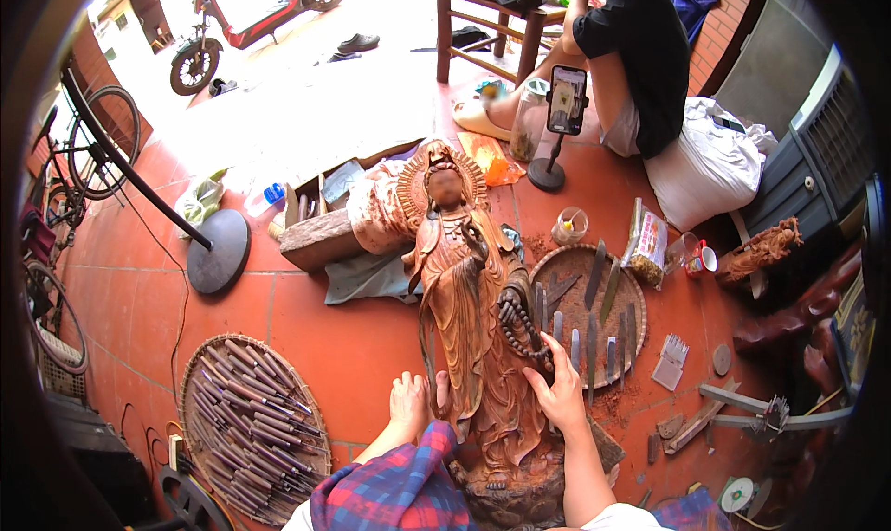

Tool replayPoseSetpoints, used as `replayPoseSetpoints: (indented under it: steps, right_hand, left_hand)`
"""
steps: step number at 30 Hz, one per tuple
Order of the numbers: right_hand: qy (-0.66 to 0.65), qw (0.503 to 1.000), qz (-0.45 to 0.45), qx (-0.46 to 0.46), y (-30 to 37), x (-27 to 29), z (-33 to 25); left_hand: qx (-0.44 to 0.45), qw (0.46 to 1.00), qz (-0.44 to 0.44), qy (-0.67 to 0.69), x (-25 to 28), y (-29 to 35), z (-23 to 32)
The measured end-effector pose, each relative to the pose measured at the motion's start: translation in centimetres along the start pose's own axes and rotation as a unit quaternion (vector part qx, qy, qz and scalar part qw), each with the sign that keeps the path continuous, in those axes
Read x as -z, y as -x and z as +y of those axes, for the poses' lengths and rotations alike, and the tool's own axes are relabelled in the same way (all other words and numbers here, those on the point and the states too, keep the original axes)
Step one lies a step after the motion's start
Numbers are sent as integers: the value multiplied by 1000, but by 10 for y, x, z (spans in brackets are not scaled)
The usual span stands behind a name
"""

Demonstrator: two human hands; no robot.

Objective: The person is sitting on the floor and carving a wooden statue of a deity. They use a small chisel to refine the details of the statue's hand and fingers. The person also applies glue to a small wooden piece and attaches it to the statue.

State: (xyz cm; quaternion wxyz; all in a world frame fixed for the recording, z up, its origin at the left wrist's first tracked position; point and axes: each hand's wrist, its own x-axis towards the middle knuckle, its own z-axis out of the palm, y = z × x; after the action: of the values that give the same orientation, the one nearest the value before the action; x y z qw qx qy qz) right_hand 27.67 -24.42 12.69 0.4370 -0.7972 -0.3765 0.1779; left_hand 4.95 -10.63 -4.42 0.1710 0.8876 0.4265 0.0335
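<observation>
1. My left hand (408, 401) is beside the lower left side of the brown carved wooden statue of a robed figure (473, 327). Its fingers look bent; I cannot tell whether that grip has hold of anything.
2. My right hand (561, 396) lies against the statue's right side, fingers spread, just below the string of dark round beads (516, 322). That grip is loose, with no tool in it.
3. The statue is right in front of me over the red tiled floor (306, 310), base at my end, crowned head at the far end.
4. I judge the shaping well along: head, robe folds, beads and toes already stand out. How much finishing is left, I cannot tell.
5. 2 round trays flank it: a woven tan tray (185, 387) of slim wooden-handled tools (246, 420) at left, a shallow brown basket tray (568, 264) of flat grey blades (594, 276) at right.
</observation>
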Motion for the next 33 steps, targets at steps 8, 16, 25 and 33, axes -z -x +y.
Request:
replayPoseSetpoints:
  steps: [8,16,25,33]
  right_hand:
    - [-4,1000,6,4,1,0,2]
    - [-12,1000,-2,3,-1,-1,-1]
    - [11,999,-23,-19,2,7,-6]
    - [159,987,-7,9,5,34,-59]
  left_hand:
    - [15,999,-40,27,7,-3,6]
    - [90,981,-171,28,-37,-4,-26]
    - [-23,999,-20,-23,-23,-2,-16]
    - [-32,999,10,-33,-23,0,-20]
